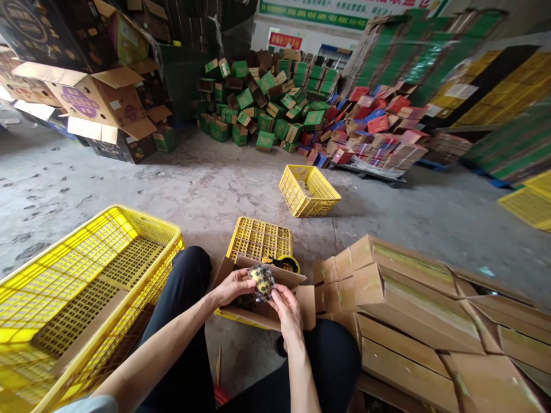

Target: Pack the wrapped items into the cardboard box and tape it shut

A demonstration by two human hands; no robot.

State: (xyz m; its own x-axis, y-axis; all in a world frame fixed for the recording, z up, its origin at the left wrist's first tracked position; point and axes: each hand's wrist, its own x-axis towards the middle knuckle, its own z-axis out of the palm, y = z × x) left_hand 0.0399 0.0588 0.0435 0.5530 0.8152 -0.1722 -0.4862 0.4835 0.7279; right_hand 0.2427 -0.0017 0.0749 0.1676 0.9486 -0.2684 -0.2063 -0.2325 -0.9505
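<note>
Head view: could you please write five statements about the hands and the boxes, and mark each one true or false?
1. The left hand and the right hand both hold a small clear packet. True.
2. The big yellow crate stands on the person's right. False: it stands on the left.
3. An open cardboard box is in front of the person. True.
4. The pile of green boxes is nearer than the packet. False: it is farther away.
5. Brown cardboard is stacked on the right. True.

The clear packet [261, 281] shows yellow patches; tilts above a carton [307, 307].
</note>
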